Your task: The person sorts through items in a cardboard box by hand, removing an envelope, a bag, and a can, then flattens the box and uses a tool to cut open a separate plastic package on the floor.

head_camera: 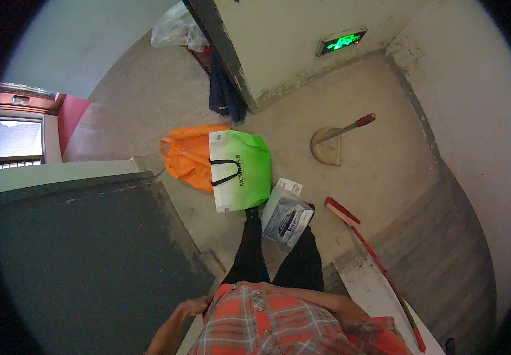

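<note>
My left hand [196,306] rests by my left hip, at the side of the plaid shirt [277,319]; its fingertips are hidden. My right forearm crosses my waist, and my right hand [262,287] lies along the front of the shirt, its fingers mostly out of sight. I see nothing held in either one. Before my legs stands a green and white shopping bag [249,177] with a black handle. An orange bag [191,155] leans behind it on the left. Over my right foot sits a pale package [286,217] bearing print, with a white flap or card at its top.
A dustpan [326,148] with an upright handle and a red broom [371,253] are on the right. Dark cloth [224,91] and a clear plastic sack [180,29] are by the doorway edge. A lit green exit sign [342,42] hangs low. A dark door [91,262] fills the left.
</note>
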